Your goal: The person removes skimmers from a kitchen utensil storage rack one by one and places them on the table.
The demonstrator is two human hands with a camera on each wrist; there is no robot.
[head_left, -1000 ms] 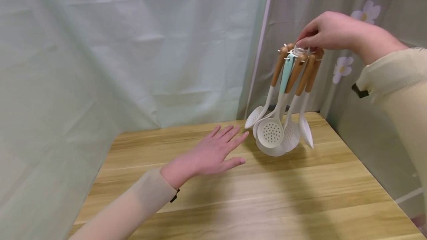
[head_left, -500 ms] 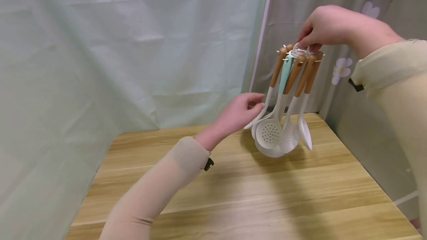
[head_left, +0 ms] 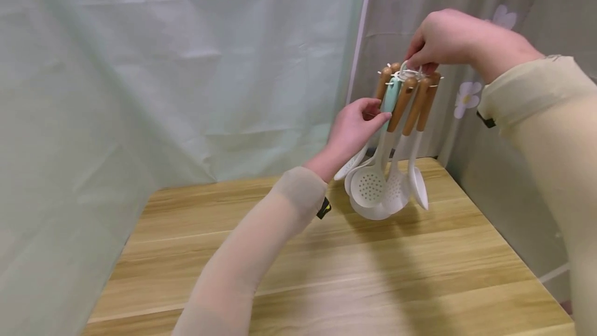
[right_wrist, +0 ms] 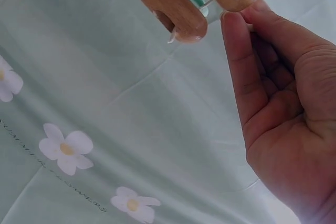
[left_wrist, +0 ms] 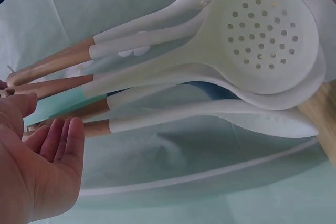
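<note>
Utensil bundle (head_left: 396, 139) hangs pinched by right hand (head_left: 443, 38); left hand (head_left: 354, 128) fingers touch handles; wrist view shows it relaxed.

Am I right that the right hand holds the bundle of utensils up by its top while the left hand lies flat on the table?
Not quite: the right hand does hold the bundle of utensils up by its top, but the head view shows the left hand raised, touching the handles.

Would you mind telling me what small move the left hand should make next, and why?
Probably close the left hand round the mint-green handle: its fingertips sit at it, while the right hand holds the tied bundle of utensils above the table.
</note>
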